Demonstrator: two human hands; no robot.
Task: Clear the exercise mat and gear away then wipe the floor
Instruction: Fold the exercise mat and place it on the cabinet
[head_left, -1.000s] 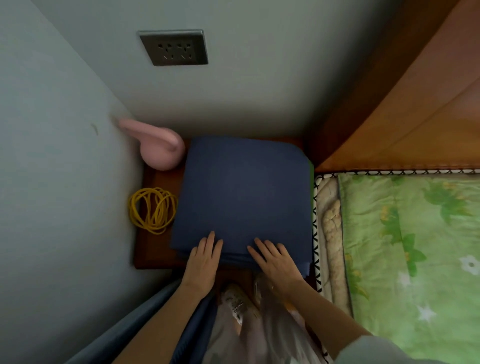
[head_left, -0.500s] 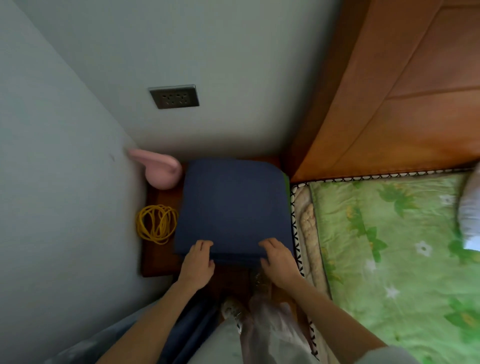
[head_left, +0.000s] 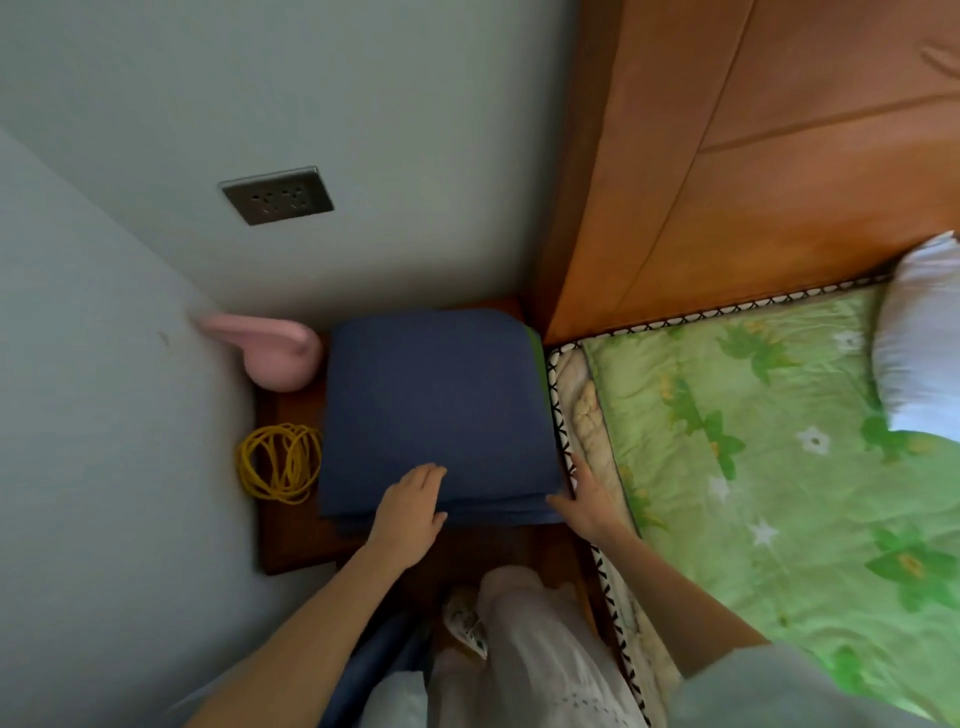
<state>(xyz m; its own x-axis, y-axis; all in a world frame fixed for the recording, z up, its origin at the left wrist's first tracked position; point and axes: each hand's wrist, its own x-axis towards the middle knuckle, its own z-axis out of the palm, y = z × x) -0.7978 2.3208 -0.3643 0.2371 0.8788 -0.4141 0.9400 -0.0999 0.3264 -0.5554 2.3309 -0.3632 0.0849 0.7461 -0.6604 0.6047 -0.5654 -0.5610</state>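
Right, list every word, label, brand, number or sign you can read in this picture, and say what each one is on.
None: no readable text shows anywhere.
Grey wall socket plate: only slot holes, no lettering legible.
Folded dark blue exercise mat: plain.
Pink kettlebell: no visible marking.
Coiled yellow rope: plain.
Green floral bed cover: pattern only, no words.

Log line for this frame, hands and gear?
left hand: flat on folded mat | right hand: at mat's right edge | kettlebell, yellow rope: beside mat

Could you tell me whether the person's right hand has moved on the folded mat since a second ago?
Yes. The right hand has slid from the top near edge of the folded blue mat to its right corner, toward the bed's green quilt.
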